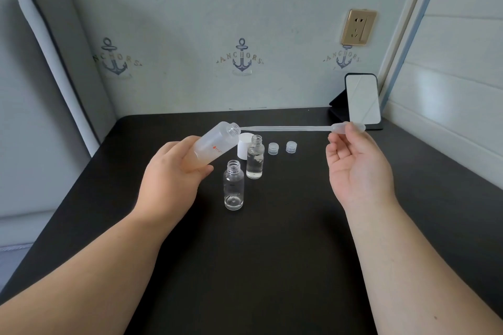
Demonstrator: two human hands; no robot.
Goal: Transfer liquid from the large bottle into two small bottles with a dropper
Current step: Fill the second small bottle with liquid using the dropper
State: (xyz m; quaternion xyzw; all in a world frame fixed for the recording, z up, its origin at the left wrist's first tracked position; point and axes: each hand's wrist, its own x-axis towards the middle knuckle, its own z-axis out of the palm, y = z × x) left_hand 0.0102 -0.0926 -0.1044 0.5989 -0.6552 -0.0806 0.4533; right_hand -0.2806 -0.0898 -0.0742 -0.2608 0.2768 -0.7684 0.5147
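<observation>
Bottle: left hand point(174, 171) wraps frosted plastic large bottle point(215, 145), tilted to meet the tip.
Dropper: right hand point(353, 166) pinches clear plastic dropper point(288, 128) bulb, tip at bottle's mouth.
Receivers: two clear small bottles point(233, 185), uncapped, just below.

left hand point(174, 171) grips tilted large bottle point(215, 145) | right hand point(356, 168) pinches dropper point(299, 128)

large bottle point(209, 148) base — hidden in left hand point(174, 171) | red print unreadable

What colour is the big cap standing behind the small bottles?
White cap, clearest in the head view.
</observation>
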